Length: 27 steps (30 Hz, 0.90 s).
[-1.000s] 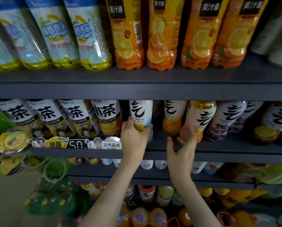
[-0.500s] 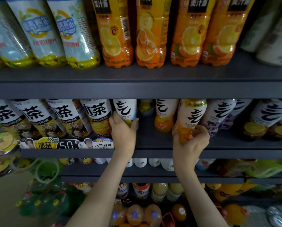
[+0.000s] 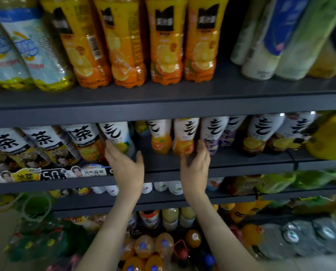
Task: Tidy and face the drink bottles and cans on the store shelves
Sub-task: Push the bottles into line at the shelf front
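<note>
On the middle shelf (image 3: 241, 160), left grip (image 3: 127, 169) is released, straight fingers touching the lemon bottle (image 3: 117, 136); right grip (image 3: 196, 169) pinches the right orange bottle (image 3: 184, 137) at its base.

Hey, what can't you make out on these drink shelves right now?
Head view only:
- Middle-shelf bottles' caps: hidden behind the upper shelf edge.
- Top-row orange bottles' label text: blurred.
- Whether left hand or right hand is gripping: hand backs face the camera.
- Bottom-right bottles: motion-blurred.
</note>
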Motion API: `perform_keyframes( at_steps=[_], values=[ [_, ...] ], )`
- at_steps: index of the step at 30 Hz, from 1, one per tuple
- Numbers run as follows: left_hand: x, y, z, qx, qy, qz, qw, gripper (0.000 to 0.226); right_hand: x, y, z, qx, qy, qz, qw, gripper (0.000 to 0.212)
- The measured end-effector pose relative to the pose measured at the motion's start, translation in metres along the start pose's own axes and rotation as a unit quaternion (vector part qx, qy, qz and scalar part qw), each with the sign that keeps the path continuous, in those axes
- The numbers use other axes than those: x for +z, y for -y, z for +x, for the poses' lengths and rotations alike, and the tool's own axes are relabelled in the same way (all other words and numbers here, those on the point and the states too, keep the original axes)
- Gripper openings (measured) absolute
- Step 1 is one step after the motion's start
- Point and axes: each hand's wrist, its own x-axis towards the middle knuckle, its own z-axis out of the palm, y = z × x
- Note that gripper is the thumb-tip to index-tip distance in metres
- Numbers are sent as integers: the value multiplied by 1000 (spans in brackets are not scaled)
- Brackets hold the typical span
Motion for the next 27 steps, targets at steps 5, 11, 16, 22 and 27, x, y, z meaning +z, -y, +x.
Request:
perform_keyframes(
  at_steps=[5, 11, 16, 22, 27],
  values=[
    [21, -44, -92, 27, 146, 39, 988, 56, -86, -17, -15, -5, 80, -10, 997, 47],
    [83, -142, -194, 72, 322, 68, 941, 45, -230, -62, 6, 63, 128, -21, 990, 44],
    [134, -221, -263, 87, 345, 88, 930, 47, -348, -102, 34, 96, 101, -26, 990, 47],
    [178, -276, -306, 110, 372, 96, 916, 47, -432, -133, 73, 114, 72, -33, 990, 47],
    [205, -291, -303, 130, 353, 92, 922, 46, -451, -159, 125, 141, 55, -14, 988, 51]
  ],
)
